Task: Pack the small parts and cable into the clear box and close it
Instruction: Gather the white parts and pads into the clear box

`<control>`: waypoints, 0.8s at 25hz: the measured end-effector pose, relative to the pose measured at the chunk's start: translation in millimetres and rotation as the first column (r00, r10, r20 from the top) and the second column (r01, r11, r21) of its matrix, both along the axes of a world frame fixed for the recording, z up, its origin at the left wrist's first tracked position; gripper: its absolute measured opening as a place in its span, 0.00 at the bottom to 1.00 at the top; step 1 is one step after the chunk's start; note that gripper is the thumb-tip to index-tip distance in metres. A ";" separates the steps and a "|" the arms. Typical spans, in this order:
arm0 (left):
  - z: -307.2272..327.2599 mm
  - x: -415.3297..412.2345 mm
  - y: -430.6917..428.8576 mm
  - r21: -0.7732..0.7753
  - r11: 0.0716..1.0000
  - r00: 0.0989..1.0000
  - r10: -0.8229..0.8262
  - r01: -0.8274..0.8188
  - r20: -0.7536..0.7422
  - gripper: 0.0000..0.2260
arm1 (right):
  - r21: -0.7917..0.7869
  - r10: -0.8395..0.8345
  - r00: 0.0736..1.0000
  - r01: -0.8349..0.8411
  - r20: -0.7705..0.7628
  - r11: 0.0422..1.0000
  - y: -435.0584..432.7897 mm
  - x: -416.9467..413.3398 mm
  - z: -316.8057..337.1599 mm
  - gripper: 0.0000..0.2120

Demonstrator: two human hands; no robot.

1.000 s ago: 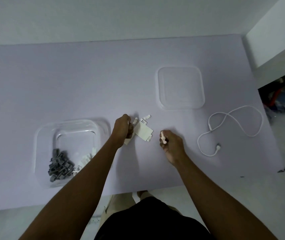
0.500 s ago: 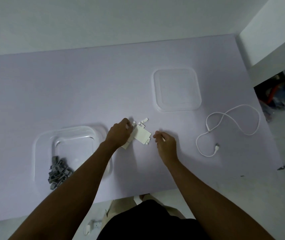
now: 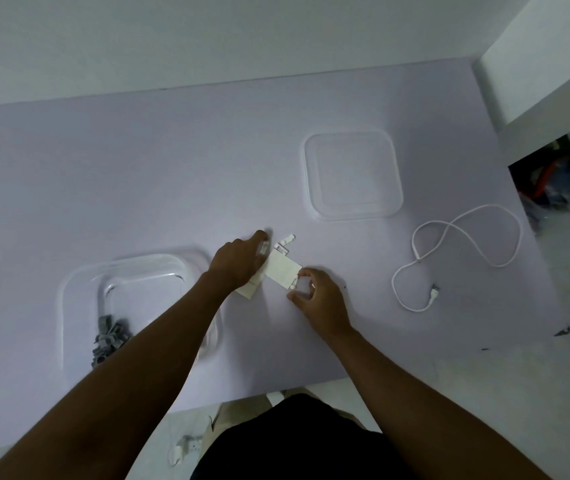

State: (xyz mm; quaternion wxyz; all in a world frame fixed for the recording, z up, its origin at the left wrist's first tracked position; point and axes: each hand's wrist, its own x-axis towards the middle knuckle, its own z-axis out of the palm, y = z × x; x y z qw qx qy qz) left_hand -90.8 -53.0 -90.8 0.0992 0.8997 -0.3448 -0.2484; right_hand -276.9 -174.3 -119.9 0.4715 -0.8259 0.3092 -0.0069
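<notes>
The clear box (image 3: 131, 268) stands open at the left of the table, with a heap of small grey parts (image 3: 108, 336) in its near left corner. Its clear lid (image 3: 352, 174) lies flat at the back right. A white cable (image 3: 456, 251) lies in loops at the right. In the middle, white parts (image 3: 281, 270) lie in a cluster, one small piece (image 3: 285, 240) just behind. My left hand (image 3: 240, 259) rests on the cluster's left side, fingers over small white pieces. My right hand (image 3: 318, 294) pinches a small white part at the cluster's right corner.
The pale purple table (image 3: 172, 168) ends close to my body and at the right, past the cable. A white wall block (image 3: 553, 57) stands at the far right, with dark clutter (image 3: 553, 181) on the floor below it. A white plug (image 3: 186, 448) lies on the floor.
My right hand moved left to the white cluster's right corner and now pinches a piece there. My left hand slid a little forward over the cluster's left side.
</notes>
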 end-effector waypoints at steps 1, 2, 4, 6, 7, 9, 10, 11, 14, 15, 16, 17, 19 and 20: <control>-1.5 0.0 -0.1 0.008 1.000 0.999 0.021 -0.020 -0.027 0.17 | -0.038 0.025 1.000 -0.025 -0.007 0.999 0.0 -0.2 -1.8 0.20; -1.1 -0.7 -0.7 0.008 0.997 0.993 0.081 -0.081 -0.091 0.16 | -0.064 0.046 0.999 -0.046 -0.007 0.997 1.1 1.0 -1.4 0.19; 0.5 -1.7 -3.2 -0.071 0.938 0.893 0.299 -0.340 -0.336 0.16 | -0.034 0.005 1.000 -0.005 0.004 0.999 2.9 5.2 0.2 0.15; 6.8 -2.2 -6.6 -0.105 0.696 0.556 0.463 -0.710 -0.691 0.13 | 0.194 -0.218 0.976 0.215 -0.009 0.957 0.4 10.6 8.3 0.10; 12.5 -3.0 -7.1 -0.031 0.563 0.337 0.449 -0.826 -0.828 0.13 | 0.417 -0.370 0.928 0.351 -0.038 0.839 -3.1 13.7 13.7 0.08; 22.1 -3.2 -5.0 0.144 0.411 -0.014 0.304 -0.900 -0.953 0.12 | 0.807 -0.589 0.802 0.411 -0.099 0.423 -12.4 18.7 29.5 0.03; 23.9 -3.7 -3.1 0.188 0.397 -0.107 0.217 -0.898 -0.970 0.12 | 0.881 -0.635 0.764 0.372 -0.113 0.291 -19.2 20.0 36.8 0.06; 23.9 -4.2 -1.3 0.206 0.402 -0.158 0.149 -0.892 -0.976 0.12 | 0.907 -0.647 0.755 0.339 -0.105 0.249 -26.5 21.6 42.6 0.08; 22.8 -7.3 3.8 0.220 0.430 -0.234 0.021 -0.876 -0.972 0.10 | 0.851 -0.594 0.800 0.364 -0.078 0.378 -42.9 32.4 53.4 0.09; 24.5 -8.8 4.9 0.218 0.441 -0.243 0.000 -0.870 -0.970 0.08 | 0.757 -0.545 0.835 0.405 -0.078 0.512 -46.0 37.5 51.0 0.13; 25.4 -10.0 6.0 0.219 0.446 -0.251 -0.012 -0.868 -0.968 0.05 | 0.623 -0.482 0.874 0.413 -0.065 0.664 -48.1 42.8 45.7 0.17; 26.1 -11.5 7.2 0.221 0.445 -0.253 -0.014 -0.868 -0.967 0.03 | 0.471 -0.401 0.915 0.368 -0.032 0.802 -49.6 49.2 38.7 0.20; 26.5 -12.4 8.5 0.225 0.442 -0.240 0.023 -0.868 -0.970 0.05 | 0.175 -0.162 0.985 0.150 0.055 0.973 -51.0 62.0 24.9 0.18; 27.4 -12.5 9.8 0.224 0.446 -0.226 0.049 -0.867 -0.973 0.06 | 0.067 -0.023 0.996 0.017 0.085 0.998 -51.3 68.0 18.8 0.12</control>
